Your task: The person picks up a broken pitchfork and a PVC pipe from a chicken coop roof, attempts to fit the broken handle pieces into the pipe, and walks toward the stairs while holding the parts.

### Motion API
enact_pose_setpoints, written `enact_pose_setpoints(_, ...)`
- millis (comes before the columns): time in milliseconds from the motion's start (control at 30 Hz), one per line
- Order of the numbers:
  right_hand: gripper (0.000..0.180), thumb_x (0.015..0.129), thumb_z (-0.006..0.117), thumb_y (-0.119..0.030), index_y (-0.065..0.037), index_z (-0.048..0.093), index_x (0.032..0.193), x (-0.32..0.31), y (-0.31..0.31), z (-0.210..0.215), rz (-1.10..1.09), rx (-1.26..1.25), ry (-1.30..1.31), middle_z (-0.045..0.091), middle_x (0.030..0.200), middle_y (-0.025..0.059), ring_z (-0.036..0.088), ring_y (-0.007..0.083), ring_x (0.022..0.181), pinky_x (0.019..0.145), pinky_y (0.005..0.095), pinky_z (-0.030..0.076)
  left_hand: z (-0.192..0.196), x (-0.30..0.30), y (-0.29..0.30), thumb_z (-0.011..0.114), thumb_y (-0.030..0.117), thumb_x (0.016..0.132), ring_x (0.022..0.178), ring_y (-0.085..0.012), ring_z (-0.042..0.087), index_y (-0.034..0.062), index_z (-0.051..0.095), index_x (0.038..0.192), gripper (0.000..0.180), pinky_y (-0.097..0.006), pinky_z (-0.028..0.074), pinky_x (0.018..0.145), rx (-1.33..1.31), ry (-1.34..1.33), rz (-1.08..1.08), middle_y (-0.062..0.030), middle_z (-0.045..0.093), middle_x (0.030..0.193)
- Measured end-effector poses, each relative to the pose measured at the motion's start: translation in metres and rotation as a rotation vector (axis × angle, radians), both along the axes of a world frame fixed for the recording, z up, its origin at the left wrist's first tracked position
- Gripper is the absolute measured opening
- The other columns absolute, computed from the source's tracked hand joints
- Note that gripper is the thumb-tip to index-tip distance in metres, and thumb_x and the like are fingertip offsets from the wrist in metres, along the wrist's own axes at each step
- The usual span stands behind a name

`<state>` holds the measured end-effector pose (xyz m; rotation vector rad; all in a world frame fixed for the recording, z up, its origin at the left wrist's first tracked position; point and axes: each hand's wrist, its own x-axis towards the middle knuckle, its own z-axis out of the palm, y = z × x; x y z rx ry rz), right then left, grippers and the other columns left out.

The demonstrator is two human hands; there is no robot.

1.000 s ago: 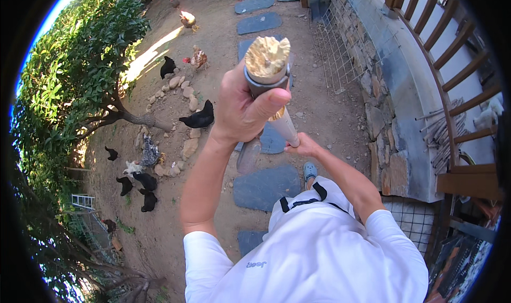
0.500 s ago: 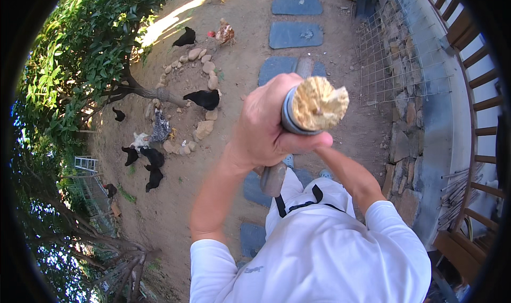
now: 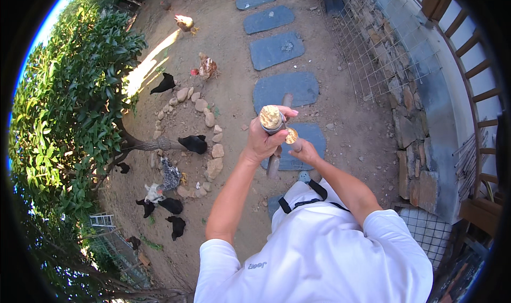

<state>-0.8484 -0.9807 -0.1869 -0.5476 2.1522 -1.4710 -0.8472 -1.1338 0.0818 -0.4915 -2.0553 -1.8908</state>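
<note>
Over the dirt yard, a small round metal can heaped with pale crumbly feed (image 3: 270,119) is gripped in the left hand (image 3: 264,142), fingers wrapped tight around its side, held up at chest height. Just beside it, the right hand (image 3: 304,151) is pinched closed on a small golden-brown lump (image 3: 291,136), probably a bit of that feed, though it's too small to be sure. A long brown wooden stick (image 3: 277,156) is seen running behind both hands; which hand it's held by can't be told.

Risk-wise: the can is piled above its rim, so any tilt and feed gets dumped onto the grey stepping stones (image 3: 285,88) instead of near the black chickens (image 3: 194,143) by the ring of pale rocks (image 3: 213,151). The lump could easily be fumbled too, being pinched so lightly. The stick could also be knocked loose.
</note>
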Motion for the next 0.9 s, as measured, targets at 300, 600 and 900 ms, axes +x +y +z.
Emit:
enact_pose_setpoints(300,0.035,0.085,0.070,-0.024,-0.004,0.058,0.112,-0.006,-0.011,0.047,-0.043,0.102,0.142,0.064,0.106,0.0187,0.061,0.0416,0.102,0.084,0.0495,0.050,-0.001,-0.019,-0.013,0.074,0.052,0.086,0.102,-0.0265,0.062,0.0028,0.055,0.102,0.055,-0.042,0.050,0.092,0.225,-0.029,-0.001,-0.0145,0.064,0.101)
enact_pose_setpoints(600,0.030,0.086,0.069,-0.022,-0.004,0.058,0.107,-0.015,-0.015,0.041,0.009,0.073,0.189,0.064,0.105,0.0213,0.062,0.0440,0.097,0.082,0.0516,0.050,0.005,-0.021,-0.019,0.069,0.058,0.087,0.087,-0.0203,0.052,0.0024,0.058,0.096,0.057,-0.034,0.044,0.078,-0.081,0.019,0.148,-0.0093,0.056,0.096)
enact_pose_setpoints(900,0.032,0.083,0.072,-0.023,-0.001,0.060,0.103,-0.020,-0.023,0.058,0.088,0.092,0.211,0.065,0.098,0.0220,0.064,0.0439,0.091,0.077,0.0507,0.050,0.021,-0.017,-0.031,0.075,0.050,0.086,0.081,-0.0174,0.056,0.0000,0.060,0.094,0.053,-0.031,0.046,0.070,-0.157,0.064,0.151,-0.0086,0.057,0.094)
